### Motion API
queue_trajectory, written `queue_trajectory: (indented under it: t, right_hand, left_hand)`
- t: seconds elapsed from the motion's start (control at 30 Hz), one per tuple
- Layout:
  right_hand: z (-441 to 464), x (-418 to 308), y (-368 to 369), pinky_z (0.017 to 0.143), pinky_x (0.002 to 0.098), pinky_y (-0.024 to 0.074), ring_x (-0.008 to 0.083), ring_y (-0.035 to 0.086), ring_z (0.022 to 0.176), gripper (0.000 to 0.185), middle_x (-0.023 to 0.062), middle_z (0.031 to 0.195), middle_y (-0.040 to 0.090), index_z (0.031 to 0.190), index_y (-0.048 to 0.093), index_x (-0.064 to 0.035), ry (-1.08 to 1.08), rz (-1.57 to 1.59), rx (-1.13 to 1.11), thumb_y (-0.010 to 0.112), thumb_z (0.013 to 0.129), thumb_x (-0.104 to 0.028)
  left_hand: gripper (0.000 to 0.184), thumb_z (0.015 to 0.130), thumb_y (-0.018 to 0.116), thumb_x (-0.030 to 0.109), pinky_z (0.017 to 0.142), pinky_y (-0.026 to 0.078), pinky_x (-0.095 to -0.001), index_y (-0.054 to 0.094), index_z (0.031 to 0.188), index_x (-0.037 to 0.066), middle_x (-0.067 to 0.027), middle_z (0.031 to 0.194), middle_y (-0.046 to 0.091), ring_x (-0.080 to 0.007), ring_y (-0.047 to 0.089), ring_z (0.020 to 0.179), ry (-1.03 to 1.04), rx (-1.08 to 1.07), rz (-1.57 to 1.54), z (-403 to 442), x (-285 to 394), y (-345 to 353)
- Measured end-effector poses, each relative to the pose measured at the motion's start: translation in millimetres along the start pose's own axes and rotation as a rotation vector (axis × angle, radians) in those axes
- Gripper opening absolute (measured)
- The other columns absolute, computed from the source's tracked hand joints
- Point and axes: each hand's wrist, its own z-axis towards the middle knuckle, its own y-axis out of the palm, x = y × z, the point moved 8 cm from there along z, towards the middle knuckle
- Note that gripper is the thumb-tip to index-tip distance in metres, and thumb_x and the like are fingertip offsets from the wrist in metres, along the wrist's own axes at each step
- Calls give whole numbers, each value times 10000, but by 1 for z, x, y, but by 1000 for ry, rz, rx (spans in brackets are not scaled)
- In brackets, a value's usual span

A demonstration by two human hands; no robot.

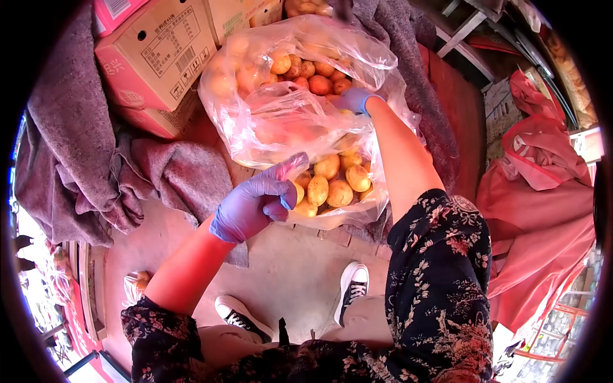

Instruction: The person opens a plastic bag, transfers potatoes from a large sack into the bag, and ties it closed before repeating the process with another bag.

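Note:
My left hand [255,201], in a purple-blue glove, is closed with the gathered rim of a small clear plastic bag [319,220] pinched in it. Yellow, oval, brown-specked produce [340,193], potato-like or fruit, fills that bag. Farther off lies a large clear plastic bag [255,143] with its top spread wide. Rounder orange and yellow pieces [320,84] show inside it. My right hand [354,101], gloved alike, reaches in at the right side of this large bag, beside the orange pieces. Its fingers are partly hidden, so their grip is unclear.
Cardboard cartons [156,60] are stacked at the back left. Grey-purple blankets [70,121] drape on the left, and another blanket [424,96] lies right of the bags. A reddish cloth [543,210] hangs at the right. My shoes [354,287] stand on the floor below.

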Motion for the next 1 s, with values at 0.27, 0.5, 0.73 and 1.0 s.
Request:
queue_trajectory:
  t: [0.27, 0.5, 0.73, 1.0]
  right_hand:
    - [-113, 2, -21, 838, 267, 438, 141, 532, 1002, 569, 58, 1090, 570, 1201, 512, -49, -503, 1125, 146, 639, 761, -386]
    - [-250, -75, 30, 960, 354, 359, 298, 478, 1071, 564, 159, 1096, 501, 1098, 604, -152, -635, 367, 52, 744, 565, -267]
    - [-227, -85, 46, 735, 360, 492, 290, 610, 856, 280, 143, 946, 604, 1033, 627, -121, -640, 117, 506, 646, 764, -194]
    - [-137, -129, -45, 742, 283, 477, 223, 632, 818, 170, 131, 880, 653, 952, 630, -25, -688, 427, 828, 490, 858, -52]
  left_hand:
    - [633, 798, 551, 101, 485, 261, -178, 279, 1368, 148, -30, 731, 510, -61, 308, 506, 64, -61, -49, -1, -1, -4]
    - [608, 808, 571, 146, 484, 243, -181, 305, 1355, 134, -19, 686, 450, -64, 320, 514, 55, -29, 31, 8, 2, 7]
    - [604, 801, 583, 147, 472, 229, -186, 321, 1346, 125, -14, 667, 432, -64, 310, 509, 57, -55, -25, 14, 5, 9]
    - [604, 805, 528, 119, 476, 239, -185, 284, 1357, 127, -16, 696, 495, -62, 305, 498, 67, -86, -152, 14, 16, -10]
